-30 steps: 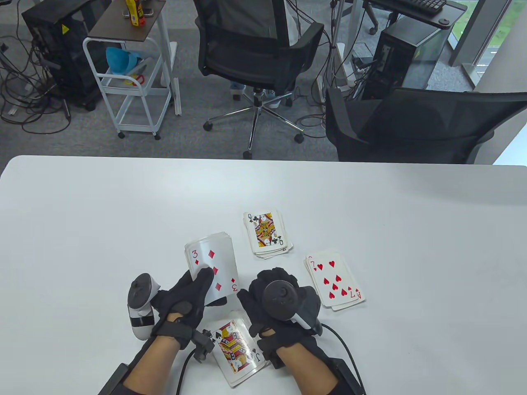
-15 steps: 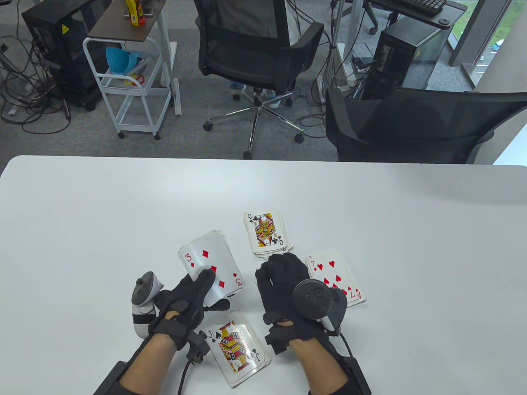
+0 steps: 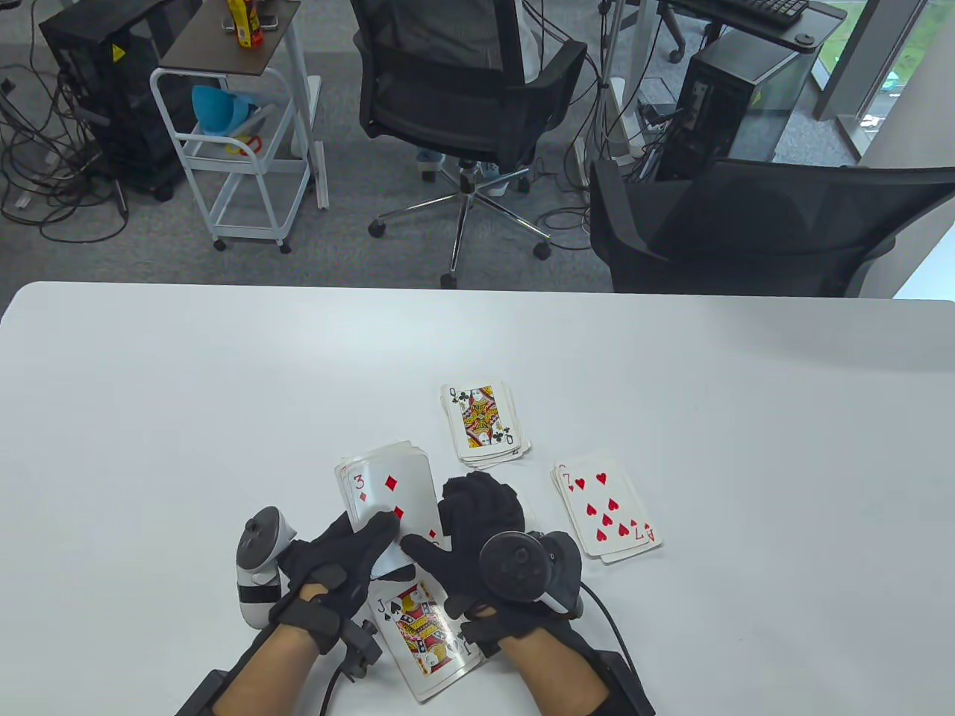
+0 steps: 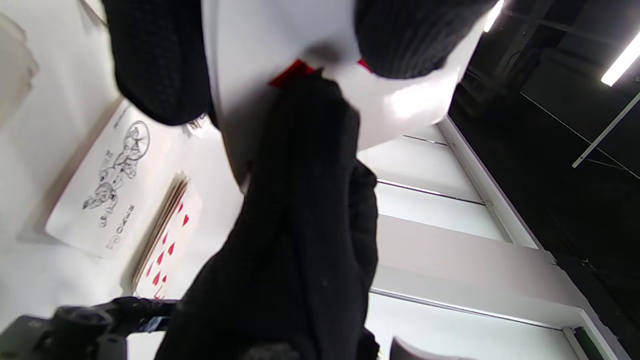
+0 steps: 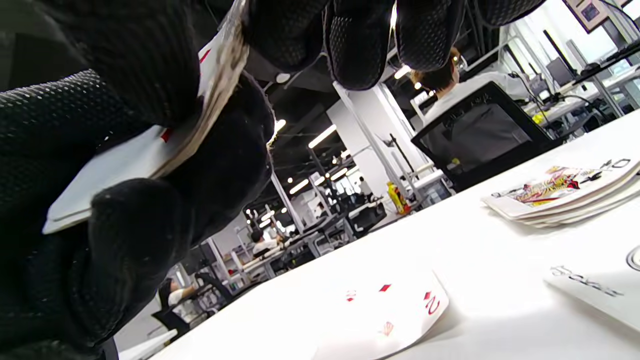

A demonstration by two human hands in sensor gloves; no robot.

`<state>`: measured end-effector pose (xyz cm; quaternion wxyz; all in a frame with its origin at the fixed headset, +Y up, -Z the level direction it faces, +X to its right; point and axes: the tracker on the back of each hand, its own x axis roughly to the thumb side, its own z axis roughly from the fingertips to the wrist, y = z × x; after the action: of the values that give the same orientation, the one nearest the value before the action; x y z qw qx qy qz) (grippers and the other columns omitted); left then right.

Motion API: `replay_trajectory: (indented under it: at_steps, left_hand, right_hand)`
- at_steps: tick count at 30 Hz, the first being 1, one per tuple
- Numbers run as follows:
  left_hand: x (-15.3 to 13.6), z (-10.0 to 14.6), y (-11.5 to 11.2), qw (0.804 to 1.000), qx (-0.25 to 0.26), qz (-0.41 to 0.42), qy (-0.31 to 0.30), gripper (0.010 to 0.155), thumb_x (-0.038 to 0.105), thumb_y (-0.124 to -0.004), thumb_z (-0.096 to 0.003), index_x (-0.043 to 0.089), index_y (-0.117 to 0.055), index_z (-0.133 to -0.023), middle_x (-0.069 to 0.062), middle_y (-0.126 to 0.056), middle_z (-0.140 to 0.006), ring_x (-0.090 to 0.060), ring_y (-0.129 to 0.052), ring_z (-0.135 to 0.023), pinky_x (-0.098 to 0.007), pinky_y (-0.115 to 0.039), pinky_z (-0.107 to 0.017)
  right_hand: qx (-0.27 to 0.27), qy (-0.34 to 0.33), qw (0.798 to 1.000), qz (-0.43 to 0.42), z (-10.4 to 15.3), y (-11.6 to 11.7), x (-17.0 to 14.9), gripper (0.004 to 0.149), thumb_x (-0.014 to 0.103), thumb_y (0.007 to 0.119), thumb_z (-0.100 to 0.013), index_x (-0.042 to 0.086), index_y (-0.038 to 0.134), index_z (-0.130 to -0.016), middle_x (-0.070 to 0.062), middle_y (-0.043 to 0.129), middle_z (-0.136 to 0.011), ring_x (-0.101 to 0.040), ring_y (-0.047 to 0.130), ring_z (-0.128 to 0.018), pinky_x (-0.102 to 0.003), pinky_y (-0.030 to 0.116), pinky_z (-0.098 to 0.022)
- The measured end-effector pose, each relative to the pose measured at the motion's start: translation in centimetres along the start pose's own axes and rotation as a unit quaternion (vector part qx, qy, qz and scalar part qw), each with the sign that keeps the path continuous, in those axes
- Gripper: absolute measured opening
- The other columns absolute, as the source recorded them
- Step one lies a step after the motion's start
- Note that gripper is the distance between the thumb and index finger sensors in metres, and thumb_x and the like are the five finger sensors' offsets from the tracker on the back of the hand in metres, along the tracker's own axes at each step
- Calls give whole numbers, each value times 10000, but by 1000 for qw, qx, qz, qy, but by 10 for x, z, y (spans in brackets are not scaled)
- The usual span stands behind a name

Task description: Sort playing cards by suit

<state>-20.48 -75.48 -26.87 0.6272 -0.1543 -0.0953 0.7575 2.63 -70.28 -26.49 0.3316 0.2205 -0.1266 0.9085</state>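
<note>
Left hand (image 3: 336,552) holding deck (image 3: 388,485) — three of diamonds up, right hand (image 3: 477,522) touching it

Beyond the white worktop (image 3: 224,358) lies grey carpet (image 3: 97,253) strewn with cables. Two black mesh office chairs (image 3: 462,82) stand there, beside a white wheeled cart (image 3: 239,149) and black computer towers (image 3: 716,97). Daylight enters through a window (image 3: 906,52) at far right.

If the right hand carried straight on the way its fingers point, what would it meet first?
Probably the queen-of-clubs pile just beyond. The gloved right hand, touching the held three-of-diamonds deck, points up the white table; depth is unclear.
</note>
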Motion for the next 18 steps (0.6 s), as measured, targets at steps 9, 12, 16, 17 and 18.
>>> replay_trajectory:
  at_steps: [9,12,16,17,18]
  left_hand:
    - [-5,-2,1,1000,-2,9,14,531,496,-788,-579,244,-668,-1031,-21,-848,-974,-303,-946,-813,-396,-919,-508]
    - [-4,-2,1,999,-10,39,13,536,463,-789,-583,234,-641,-1045,-42,-806,-1010,-319,-919,-847,-405,-914,-530]
    - [-3,-2,8,999,5,46,10,531,436,-789,-585,233,-632,-1050,-53,-791,-1021,-324,-906,-864,-412,-907,-547]
    - [-2,-2,11,999,10,48,8,527,434,-787,-585,236,-635,-1049,-50,-791,-1022,-323,-904,-867,-414,-906,-548]
    - [-1,-2,13,999,16,50,4,523,432,-785,-586,239,-637,-1049,-47,-791,-1023,-323,-904,-867,-416,-905,-549]
  right_hand:
    - [-38,16,999,-21,1,-2,-3,387,342,770,-561,16,876,-740,-200,791,-945,-502,644,-952,-728,457,-667]
    - [-27,33,999,-30,0,-3,-9,405,358,766,-565,37,887,-782,-209,774,-960,-513,623,-955,-729,448,-666]
    - [-11,56,998,-31,-2,-3,-14,443,395,858,-539,61,819,-827,-209,728,-983,-528,580,-970,-735,428,-668]
    - [0,61,998,-29,-2,-4,-15,431,389,859,-540,66,822,-823,-206,724,-988,-527,570,-976,-736,420,-670]
    - [3,65,997,-29,-3,-4,-16,415,375,856,-543,61,835,-812,-207,724,-989,-526,565,-978,-740,415,-669]
